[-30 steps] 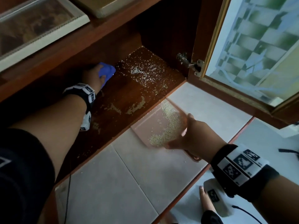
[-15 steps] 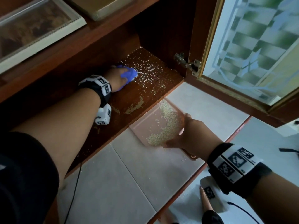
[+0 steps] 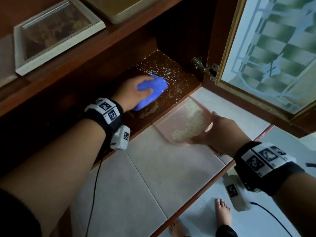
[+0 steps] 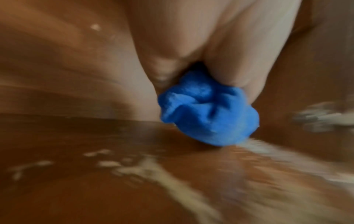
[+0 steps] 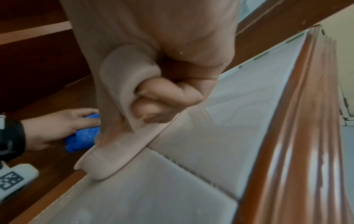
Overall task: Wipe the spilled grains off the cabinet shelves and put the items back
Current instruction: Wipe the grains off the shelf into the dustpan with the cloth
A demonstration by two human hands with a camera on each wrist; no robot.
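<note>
The right hand [image 3: 224,134] curls its fingers [image 5: 162,97] round the rim of a pink tray [image 3: 172,124], held at the shelf [image 3: 184,77] edge over the tiled surface [image 3: 153,177]; grains [image 3: 188,124] lie heaped in it just beyond those fingers. Farther in, the left hand [image 3: 131,91] grips a blue cloth [image 3: 152,91] against the shelf, with loose grains [image 3: 159,69] scattered just past its fingers [image 3: 145,90].

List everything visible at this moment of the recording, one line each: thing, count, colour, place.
cloth: one, blue, on the shelf under the left hand
grains: many, pale, scattered on the shelf; more piled in the dustpan
dustpan: one, pink, at the shelf's front edge
shelf: one, brown, inside the cabinet
framed picture: one, pale frame, upper shelf
cabinet door: one, patterned glass, open at right
tiled ledge: pale, below the shelf
left hand: grips the cloth
right hand: holds the dustpan
</note>
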